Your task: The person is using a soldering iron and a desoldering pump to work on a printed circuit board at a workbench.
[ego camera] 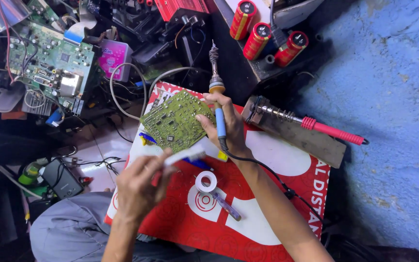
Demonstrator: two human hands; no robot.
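Head view, left to right: the left hand (139,187) is closed on a white brush (184,156), bristles touching the lower edge of a tilted green circuit board (173,121). The right hand (226,127) steadies that board and grips a blue-handled soldering iron (217,104), tip upward. A roll of white tape (206,181) lies below on the red sheet (180,218).

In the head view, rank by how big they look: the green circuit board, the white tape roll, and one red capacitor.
1. Green rectangular circuit board
2. Red cylindrical capacitor
3. White tape roll
The last two look close; the capacitor lies farther away, so unsure.
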